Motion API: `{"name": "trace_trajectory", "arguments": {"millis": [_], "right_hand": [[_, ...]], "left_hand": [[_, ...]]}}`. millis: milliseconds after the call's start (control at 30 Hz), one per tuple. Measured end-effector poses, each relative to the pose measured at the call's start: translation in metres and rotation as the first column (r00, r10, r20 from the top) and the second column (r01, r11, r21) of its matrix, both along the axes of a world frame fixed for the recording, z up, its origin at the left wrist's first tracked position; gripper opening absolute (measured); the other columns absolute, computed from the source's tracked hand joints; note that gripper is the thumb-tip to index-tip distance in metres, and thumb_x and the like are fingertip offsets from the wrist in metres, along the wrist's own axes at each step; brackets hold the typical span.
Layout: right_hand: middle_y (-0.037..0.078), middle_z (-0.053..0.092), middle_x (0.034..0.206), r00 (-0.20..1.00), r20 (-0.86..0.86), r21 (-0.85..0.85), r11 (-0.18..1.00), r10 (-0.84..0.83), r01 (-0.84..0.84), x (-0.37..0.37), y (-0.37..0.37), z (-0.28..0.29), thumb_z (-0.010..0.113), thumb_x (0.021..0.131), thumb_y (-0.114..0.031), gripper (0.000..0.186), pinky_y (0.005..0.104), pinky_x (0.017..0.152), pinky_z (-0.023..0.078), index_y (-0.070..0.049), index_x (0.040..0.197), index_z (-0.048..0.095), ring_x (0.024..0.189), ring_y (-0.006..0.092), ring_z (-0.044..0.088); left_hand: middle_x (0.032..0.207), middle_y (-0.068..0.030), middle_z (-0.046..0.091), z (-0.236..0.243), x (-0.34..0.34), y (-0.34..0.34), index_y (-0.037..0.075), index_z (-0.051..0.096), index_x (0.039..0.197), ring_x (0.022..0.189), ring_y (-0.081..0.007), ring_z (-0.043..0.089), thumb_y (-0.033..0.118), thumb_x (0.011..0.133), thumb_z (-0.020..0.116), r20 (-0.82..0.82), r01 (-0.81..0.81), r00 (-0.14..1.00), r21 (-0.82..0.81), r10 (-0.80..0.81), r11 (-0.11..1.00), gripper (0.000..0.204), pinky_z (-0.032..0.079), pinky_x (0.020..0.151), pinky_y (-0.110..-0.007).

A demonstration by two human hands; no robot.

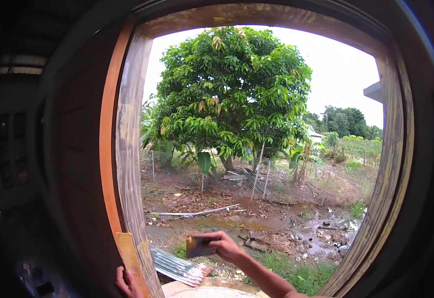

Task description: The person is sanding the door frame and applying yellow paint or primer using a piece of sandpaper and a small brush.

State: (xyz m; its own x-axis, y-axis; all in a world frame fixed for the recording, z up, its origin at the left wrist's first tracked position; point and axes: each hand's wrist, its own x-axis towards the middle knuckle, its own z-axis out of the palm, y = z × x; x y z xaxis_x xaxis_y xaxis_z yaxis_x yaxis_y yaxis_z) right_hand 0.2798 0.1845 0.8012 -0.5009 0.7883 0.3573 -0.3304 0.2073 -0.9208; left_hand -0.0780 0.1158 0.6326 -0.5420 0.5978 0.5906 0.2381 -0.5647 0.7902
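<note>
My right hand (221,243) is out in the middle of the doorway, its fingers closed on a dark flat plate (197,247). A yellowish smear shows along the plate's left edge. At the lower left, my left hand (129,284) grips the bottom of a yellow flat piece (127,247). This piece stands upright against the left side of the wooden frame (132,134). The frame's wood is greyish, with streaks and pale yellow patches. Whether the yellow piece touches the wood I cannot tell.
An orange-brown door edge (110,129) runs along the frame's left side. Outside lie a corrugated metal sheet (177,265), a pale round surface (212,292) and muddy ground with puddles (321,243). Beyond are a wire fence (232,186) and a leafy tree (232,94).
</note>
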Motion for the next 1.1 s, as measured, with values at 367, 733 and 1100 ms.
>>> {"name": "trace_trajectory", "arguments": {"millis": [367,733,1100], "right_hand": [[0.011,0.074,0.104,0.62,-0.538,0.473,0.403,-0.572,0.783,0.175,-0.063,0.253,0.06,0.086,0.005,0.04,0.0378,0.093,0.056,-0.005,0.123,0.071,0.09,0.019,0.066],[0.007,0.073,0.092,0.195,-0.815,0.372,-0.237,-0.545,0.897,0.258,-0.108,0.442,0.061,0.086,-0.003,0.03,0.0312,0.075,0.051,-0.004,0.112,0.075,0.078,0.0157,0.064],[0.019,0.066,0.098,-0.202,-0.978,-0.098,-0.725,-0.058,0.682,0.16,-0.028,0.614,0.053,0.1,-0.018,0.024,0.05,0.077,0.05,-0.003,0.114,0.064,0.088,0.0352,0.064]], "left_hand": [[0.139,-0.0146,0.051,0.067,0.038,-0.02,-0.004,0.05,0.14,0.128,-0.0229,0.048,0.028,0.107,0.053,0.061,-0.082,0.995,-0.054,0.085,0.995,0.045,0.037,0.111,-0.035],[0.132,-0.0103,0.055,0.1,0.069,-0.019,-0.003,0.051,0.138,0.122,-0.019,0.052,0.028,0.107,0.054,0.123,0.062,0.99,0.07,-0.07,0.996,0.044,0.039,0.108,-0.033],[0.138,-0.0113,0.053,0.081,0.03,-0.006,-0.003,0.05,0.139,0.125,-0.0196,0.049,0.028,0.106,0.055,0.183,-0.013,0.983,0.034,0.007,0.999,0.045,0.038,0.109,-0.033]]}}
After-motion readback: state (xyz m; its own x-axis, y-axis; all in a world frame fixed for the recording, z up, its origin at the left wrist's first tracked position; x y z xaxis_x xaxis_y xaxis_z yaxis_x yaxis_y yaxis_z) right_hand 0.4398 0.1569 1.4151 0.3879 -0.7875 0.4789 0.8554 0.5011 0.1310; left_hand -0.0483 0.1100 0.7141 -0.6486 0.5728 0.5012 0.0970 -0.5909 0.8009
